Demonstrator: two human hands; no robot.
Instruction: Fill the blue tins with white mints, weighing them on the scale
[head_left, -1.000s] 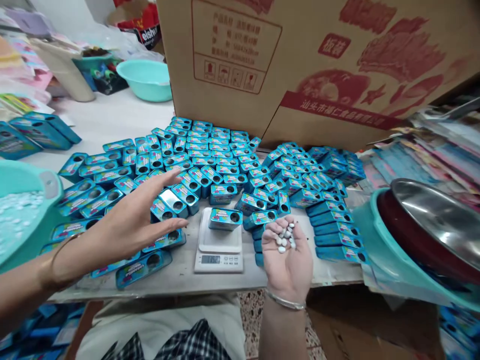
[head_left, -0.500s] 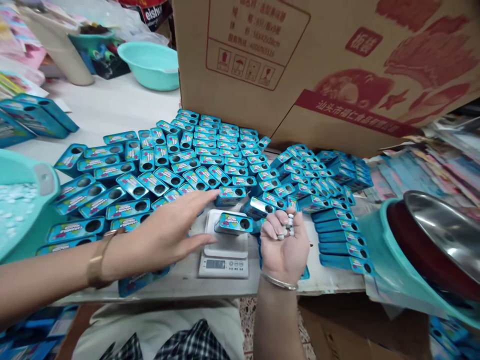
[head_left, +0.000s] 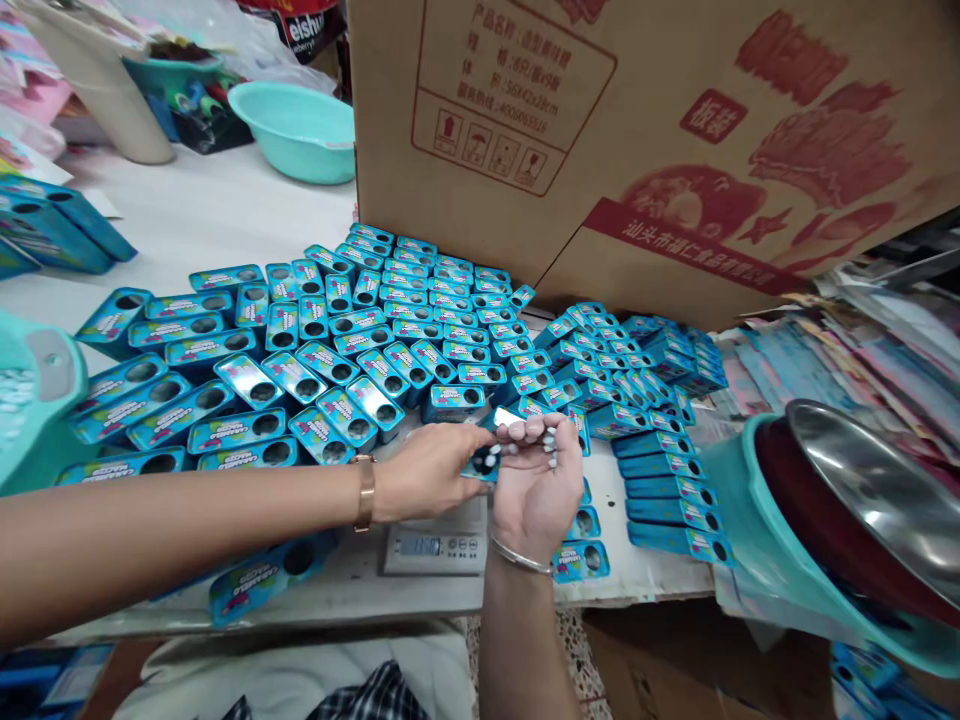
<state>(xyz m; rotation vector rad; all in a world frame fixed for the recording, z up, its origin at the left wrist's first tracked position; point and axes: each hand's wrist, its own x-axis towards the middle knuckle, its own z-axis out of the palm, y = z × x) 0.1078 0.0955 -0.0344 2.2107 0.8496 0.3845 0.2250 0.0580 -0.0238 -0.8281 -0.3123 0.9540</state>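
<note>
By the table's front edge (head_left: 349, 592), my digital scale (head_left: 439, 548) sits below my left hand (head_left: 427, 470); candies (head_left: 551, 440) lie in my right hand (head_left: 536, 495), beside it. Candy boxes (head_left: 236, 428) spread left, right and behind, before a carton (head_left: 487, 220). Far left stands a plastic basin (head_left: 52, 365); by the front right corner, nested bowls (head_left: 862, 480).

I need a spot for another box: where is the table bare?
Widest: the white tabletop bordered by the far teal bowl, the cardboard carton and the blue boxes. A thin strip runs along the front edge, in front of the scale. The middle is crowded with boxes nearly up to the carton.
</note>
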